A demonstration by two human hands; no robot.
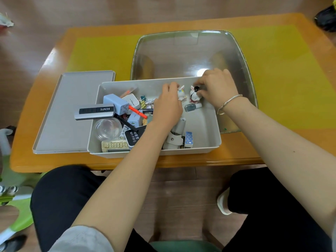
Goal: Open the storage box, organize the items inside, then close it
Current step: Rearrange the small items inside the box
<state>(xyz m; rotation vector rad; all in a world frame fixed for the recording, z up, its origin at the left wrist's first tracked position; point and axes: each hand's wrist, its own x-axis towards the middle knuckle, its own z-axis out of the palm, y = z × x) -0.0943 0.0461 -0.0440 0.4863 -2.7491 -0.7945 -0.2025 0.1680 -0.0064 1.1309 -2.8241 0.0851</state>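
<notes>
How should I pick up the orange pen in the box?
Pinch the orange pen around the middle of its barrel, coming straight down from above. It lies slanted on top of the pile, so its upper side is free, while chargers crowd its sides and the left hand sits near its lower end.

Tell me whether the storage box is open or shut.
Open: the storage box has no cover, and its lid lies flat on the table beside it.

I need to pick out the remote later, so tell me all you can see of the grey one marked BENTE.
The grey remote is a flat, slim bar, plastic by the look, with a black panel reading BENTE. It lies flat across the left rim of the storage box, partly over the lid, leaning on a pale blue charger. No hand touches it.
</notes>
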